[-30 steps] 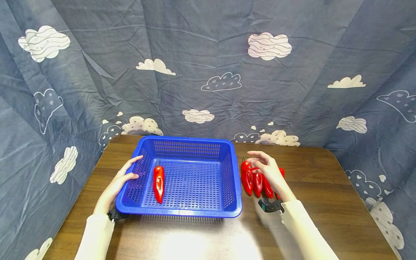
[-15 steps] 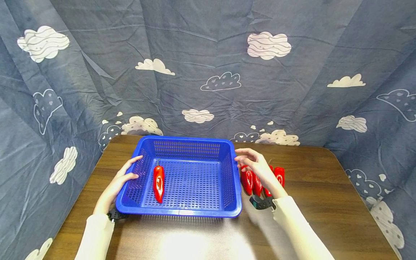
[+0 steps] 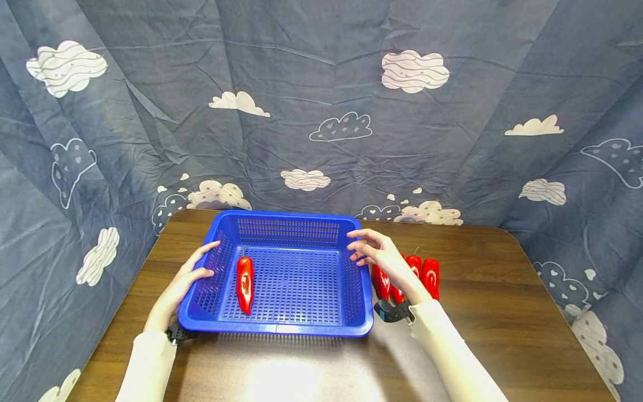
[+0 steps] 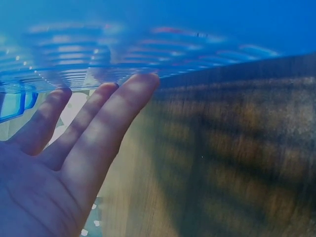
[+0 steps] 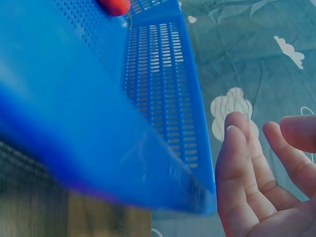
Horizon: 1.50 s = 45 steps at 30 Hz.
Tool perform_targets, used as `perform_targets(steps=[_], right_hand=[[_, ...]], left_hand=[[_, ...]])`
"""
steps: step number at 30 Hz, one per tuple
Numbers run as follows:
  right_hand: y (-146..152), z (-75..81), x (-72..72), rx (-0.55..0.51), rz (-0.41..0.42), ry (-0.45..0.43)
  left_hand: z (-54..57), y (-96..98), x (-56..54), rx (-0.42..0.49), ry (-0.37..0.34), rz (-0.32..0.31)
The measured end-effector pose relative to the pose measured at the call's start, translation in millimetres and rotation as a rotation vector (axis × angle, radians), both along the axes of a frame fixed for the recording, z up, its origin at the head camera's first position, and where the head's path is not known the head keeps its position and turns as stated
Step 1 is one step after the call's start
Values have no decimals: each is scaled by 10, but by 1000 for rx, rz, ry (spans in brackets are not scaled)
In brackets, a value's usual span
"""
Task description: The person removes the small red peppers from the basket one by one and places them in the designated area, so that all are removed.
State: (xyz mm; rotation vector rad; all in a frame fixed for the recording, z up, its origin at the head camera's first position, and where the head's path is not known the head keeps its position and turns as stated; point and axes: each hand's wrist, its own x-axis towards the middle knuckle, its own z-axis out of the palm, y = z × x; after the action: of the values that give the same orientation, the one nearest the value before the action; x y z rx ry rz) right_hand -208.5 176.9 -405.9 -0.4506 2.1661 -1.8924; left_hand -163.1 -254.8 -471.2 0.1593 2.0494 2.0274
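Observation:
In the head view, a blue plastic basket (image 3: 281,329) stands on the wooden table with one long red pepper (image 3: 244,285) inside, near its left wall. My left hand (image 3: 182,279) holds the basket's left side, thumb and a finger over the rim. In the left wrist view, straight fingers (image 4: 106,118) reach the basket's slotted wall from outside. My right hand (image 3: 378,255) is at the basket's right rim, fingers loosely bent with nothing between them. Several red peppers (image 3: 430,273) lie right of the basket, partly hidden by that hand and wrist.
A dark curtain (image 3: 321,84) with white cloud prints hangs behind the brown wooden table (image 3: 492,301). Bare tabletop extends to the right of the peppers and in front of the basket, where light glares.
My right hand has moved left from over the loose peppers to the basket's right rim, uncovering peppers on the right. The left hand, basket and pepper inside have stayed put.

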Motion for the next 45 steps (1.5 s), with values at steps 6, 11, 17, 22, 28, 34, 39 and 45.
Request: perform_targets(steps=[6, 11, 17, 22, 28, 34, 39, 45], right_hand=[[-115, 28, -13, 3, 32, -21], [-214, 67, -13, 25, 48, -34], [-303, 72, -20, 40, 69, -13], [-390, 75, -22, 46, 64, -26], [-489, 43, -48, 54, 89, -7], [-619, 14, -55, 42, 118, 0], [-728, -6, -44, 36, 136, -7], [-830, -38, -48, 45, 157, -8]], left_hand=[[5, 5, 1, -3, 0, 0], [12, 10, 7, 6, -8, 0], [13, 13, 7, 7, -3, 0], [2, 4, 1, 7, 23, -4], [-7, 4, 3, 20, 53, -12], [-6, 4, 3, 11, 56, -8], [-4, 3, 6, 6, 60, -8], [-17, -1, -4, -1, 67, -11]])
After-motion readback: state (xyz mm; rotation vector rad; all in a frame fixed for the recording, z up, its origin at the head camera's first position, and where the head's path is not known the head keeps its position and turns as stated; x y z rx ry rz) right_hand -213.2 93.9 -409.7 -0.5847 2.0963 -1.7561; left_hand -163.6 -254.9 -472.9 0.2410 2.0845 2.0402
